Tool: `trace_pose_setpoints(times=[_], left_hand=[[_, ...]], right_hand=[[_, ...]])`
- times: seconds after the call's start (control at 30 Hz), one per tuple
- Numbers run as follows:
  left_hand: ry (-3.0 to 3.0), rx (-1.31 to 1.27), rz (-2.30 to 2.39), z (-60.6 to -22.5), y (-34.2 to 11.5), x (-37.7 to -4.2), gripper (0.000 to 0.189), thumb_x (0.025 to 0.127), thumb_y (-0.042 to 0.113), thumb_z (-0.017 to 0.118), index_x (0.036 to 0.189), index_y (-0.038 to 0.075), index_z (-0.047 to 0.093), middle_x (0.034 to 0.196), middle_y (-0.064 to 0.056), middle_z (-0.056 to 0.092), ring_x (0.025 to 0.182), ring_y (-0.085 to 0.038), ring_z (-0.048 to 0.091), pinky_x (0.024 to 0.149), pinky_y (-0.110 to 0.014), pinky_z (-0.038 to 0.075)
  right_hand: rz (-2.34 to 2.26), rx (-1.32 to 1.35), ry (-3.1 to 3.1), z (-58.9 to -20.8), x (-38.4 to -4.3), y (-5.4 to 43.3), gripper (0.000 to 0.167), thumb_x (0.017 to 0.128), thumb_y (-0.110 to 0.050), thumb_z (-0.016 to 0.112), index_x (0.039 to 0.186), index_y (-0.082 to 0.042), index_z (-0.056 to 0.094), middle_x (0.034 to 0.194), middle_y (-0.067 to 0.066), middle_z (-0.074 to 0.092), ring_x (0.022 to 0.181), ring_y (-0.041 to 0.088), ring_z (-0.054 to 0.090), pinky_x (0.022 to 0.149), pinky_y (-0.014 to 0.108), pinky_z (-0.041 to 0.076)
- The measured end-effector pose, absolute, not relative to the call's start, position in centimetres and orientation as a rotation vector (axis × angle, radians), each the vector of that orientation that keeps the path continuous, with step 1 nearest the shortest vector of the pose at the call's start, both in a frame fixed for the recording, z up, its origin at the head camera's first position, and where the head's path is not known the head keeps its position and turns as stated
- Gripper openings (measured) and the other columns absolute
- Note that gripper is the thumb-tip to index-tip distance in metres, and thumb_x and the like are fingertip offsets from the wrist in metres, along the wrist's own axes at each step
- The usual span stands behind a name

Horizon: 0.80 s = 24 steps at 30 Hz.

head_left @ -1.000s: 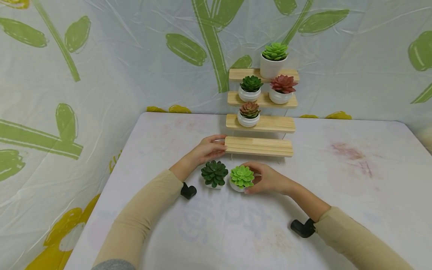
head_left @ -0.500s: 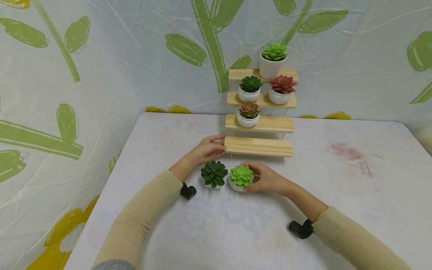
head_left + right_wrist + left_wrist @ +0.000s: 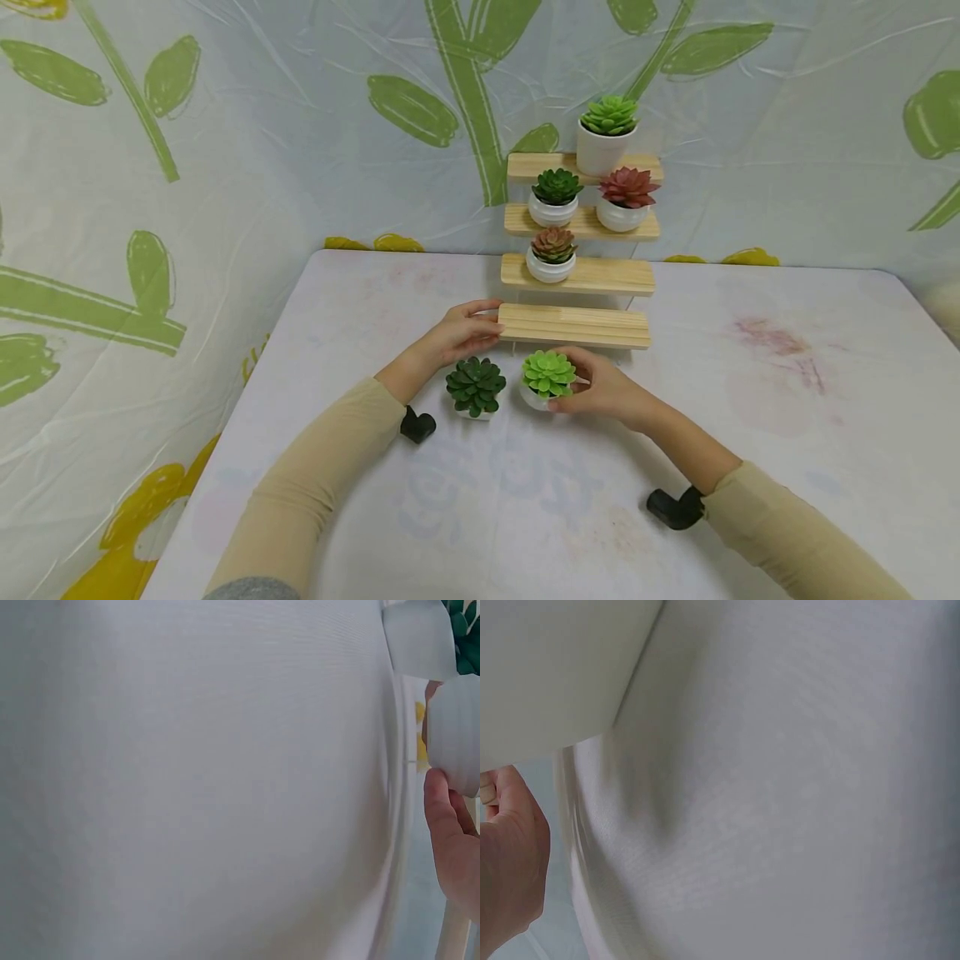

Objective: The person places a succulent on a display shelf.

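Note:
My right hand (image 3: pixel 611 392) grips the white pot of a light green succulent (image 3: pixel 548 373) in front of the tiered wooden plant stand. In the right wrist view, my thumb and fingers close round this ribbed white pot (image 3: pixel 454 731), which stands upright. My left hand (image 3: pixel 452 335) holds the left end of the lowest wooden shelf (image 3: pixel 573 325), fingertips at its edge. Between my hands stands a dark green succulent (image 3: pixel 476 387) in a white pot. In the left wrist view, my left hand (image 3: pixel 514 855) shows only at the left border, partly behind a large white surface.
Higher shelves bear a brownish succulent (image 3: pixel 553 247), a dark green one (image 3: pixel 556 187), a red one (image 3: pixel 628 188) and, on top, a bright green one (image 3: pixel 609 117). The white-covered table (image 3: pixel 750 400) reaches a patterned fabric wall (image 3: pixel 300 125) behind the stand.
My right hand has moved the light green succulent slightly right and toward the shelf, away from the dark green one. My left hand stays at the shelf's end.

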<state>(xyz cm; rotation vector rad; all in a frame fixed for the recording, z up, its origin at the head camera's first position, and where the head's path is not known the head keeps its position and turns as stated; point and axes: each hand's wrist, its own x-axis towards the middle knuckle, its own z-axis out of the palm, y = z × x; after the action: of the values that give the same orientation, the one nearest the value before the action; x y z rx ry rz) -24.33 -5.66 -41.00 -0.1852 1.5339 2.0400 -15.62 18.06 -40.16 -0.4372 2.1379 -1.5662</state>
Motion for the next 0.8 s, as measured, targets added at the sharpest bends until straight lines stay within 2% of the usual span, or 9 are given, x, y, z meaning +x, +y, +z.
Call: trace_pose_setpoints(times=[0.17,0.37,0.67,0.8], left_hand=[[1.535,-0.191,2.04,-41.1,-5.6,-24.3,0.057,0.086,-0.012,0.056,0.138,0.005,0.044,0.134,-0.019,0.045,0.08,-0.014,0.057,0.064,-0.02,0.051],[1.543,-0.196,2.04,-41.2,-5.6,-24.4,0.056,0.086,-0.012,0.056,0.138,0.005,0.044,0.131,-0.018,0.047,0.079,-0.014,0.057,0.064,-0.019,0.052],[1.556,-0.205,2.031,-40.9,-5.5,-24.3,0.056,0.086,-0.011,0.056,0.138,0.006,0.044,0.131,-0.018,0.047,0.079,-0.014,0.057,0.064,-0.019,0.052],[1.556,-0.209,2.026,-40.9,-5.5,-24.3,0.056,0.086,-0.011,0.056,0.138,0.006,0.045,0.132,-0.018,0.047,0.079,-0.014,0.057,0.065,-0.019,0.052]], right_hand=[[-1.591,-0.423,2.15,-39.6,-15.8,18.4,0.066,0.073,-0.01,0.079,0.131,-0.008,0.047,0.129,0.008,0.049,0.123,0.027,0.042,0.1,0.045,0.037],[-1.634,-0.396,2.159,-38.7,-16.2,18.8,0.065,0.074,-0.007,0.078,0.131,-0.006,0.047,0.124,0.008,0.052,0.111,0.022,0.05,0.09,0.03,0.046],[-1.655,-0.362,2.217,-36.6,-16.9,20.0,0.064,0.078,-0.006,0.075,0.133,-0.001,0.043,0.121,0.002,0.053,0.106,0.011,0.054,0.086,0.021,0.046],[-1.68,-0.331,2.256,-35.6,-17.1,20.6,0.063,0.079,-0.007,0.073,0.134,-0.003,0.042,0.122,0.0,0.05,0.107,0.011,0.051,0.086,0.019,0.045]])
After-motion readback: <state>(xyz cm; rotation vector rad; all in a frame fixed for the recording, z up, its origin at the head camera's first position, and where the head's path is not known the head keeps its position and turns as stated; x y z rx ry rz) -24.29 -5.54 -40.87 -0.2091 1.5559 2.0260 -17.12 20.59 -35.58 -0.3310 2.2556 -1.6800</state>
